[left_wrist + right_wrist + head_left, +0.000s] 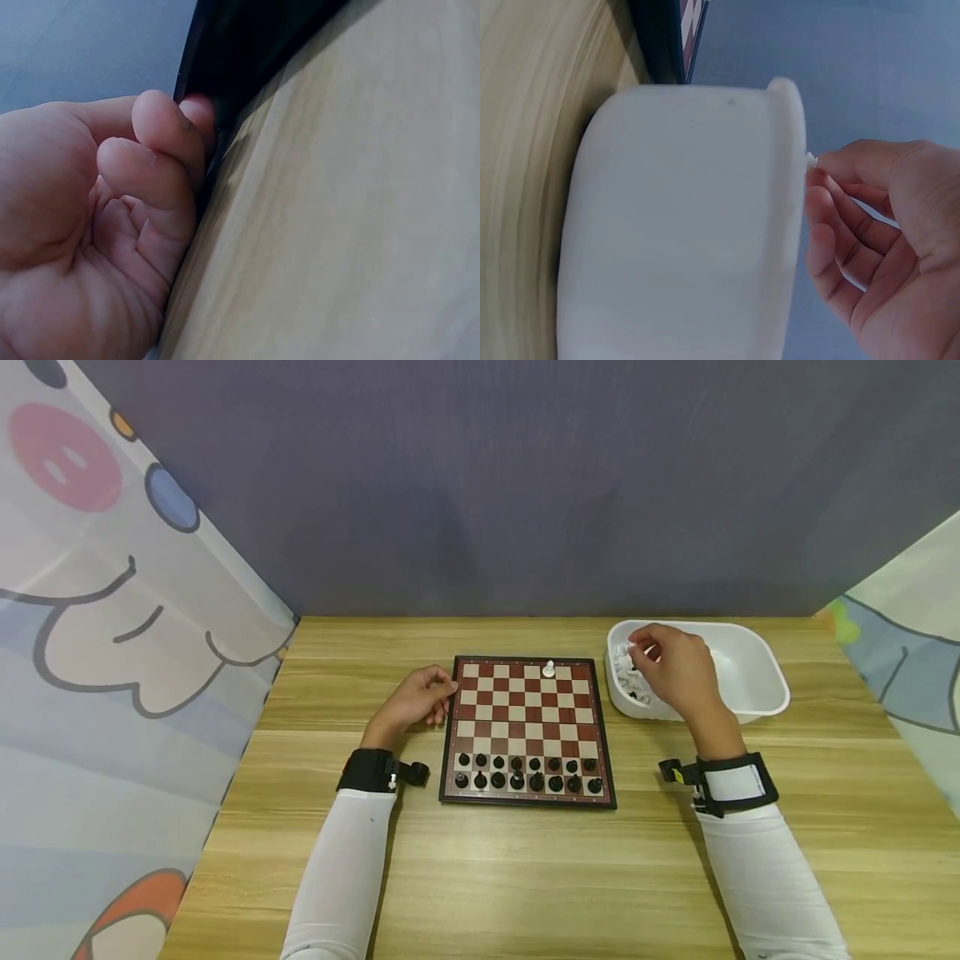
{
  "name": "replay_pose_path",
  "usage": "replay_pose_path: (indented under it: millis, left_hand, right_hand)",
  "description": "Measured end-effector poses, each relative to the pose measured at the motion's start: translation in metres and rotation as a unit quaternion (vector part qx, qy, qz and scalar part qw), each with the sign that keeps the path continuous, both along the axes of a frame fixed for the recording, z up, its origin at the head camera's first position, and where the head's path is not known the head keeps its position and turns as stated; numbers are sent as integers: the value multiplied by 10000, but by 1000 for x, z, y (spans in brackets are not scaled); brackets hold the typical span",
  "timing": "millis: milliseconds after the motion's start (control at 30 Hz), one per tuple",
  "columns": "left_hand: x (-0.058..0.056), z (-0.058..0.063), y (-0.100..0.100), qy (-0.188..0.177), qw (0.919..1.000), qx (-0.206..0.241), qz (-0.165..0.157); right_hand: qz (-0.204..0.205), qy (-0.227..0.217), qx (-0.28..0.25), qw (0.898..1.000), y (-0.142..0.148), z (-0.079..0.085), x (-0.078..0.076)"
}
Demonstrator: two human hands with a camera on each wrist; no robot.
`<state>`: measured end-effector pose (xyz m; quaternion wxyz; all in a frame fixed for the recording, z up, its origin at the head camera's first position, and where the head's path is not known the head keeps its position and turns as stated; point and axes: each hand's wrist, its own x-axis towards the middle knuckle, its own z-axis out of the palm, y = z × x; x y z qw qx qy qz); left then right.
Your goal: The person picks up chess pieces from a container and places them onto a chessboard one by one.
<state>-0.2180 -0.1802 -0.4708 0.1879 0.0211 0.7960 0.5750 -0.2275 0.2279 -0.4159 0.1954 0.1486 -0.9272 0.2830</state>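
Observation:
My right hand [675,670] is over the left end of a white plastic tub [780,693], its thumb and forefinger pinching a small white chess piece [811,160]. The piece's jagged end shows just above the rim; the rest is hidden behind the tub wall. More white pieces [633,683] lie loose in the tub. At the left edge of the chessboard [517,731], my left hand [417,695] holds the black frame with curled fingers. Two rows of black chess pieces [517,780] stand along the near side, and one white piece [549,669] stands in the far row.
Board and tub sit on a wood-grain table [525,877], the tub right beside the board's right edge. A dark grey wall [480,485] rises behind the table. Cartoon-printed cloth [112,693] hangs at the sides.

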Motion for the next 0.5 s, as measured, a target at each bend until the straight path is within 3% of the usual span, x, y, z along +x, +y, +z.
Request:
replay_pose_path:
  millis: [500]
  left_hand:
    - [0,0,0,29,10000,-22,-16]
  right_hand:
    - [351,254,-102,9990,-20,5,4]
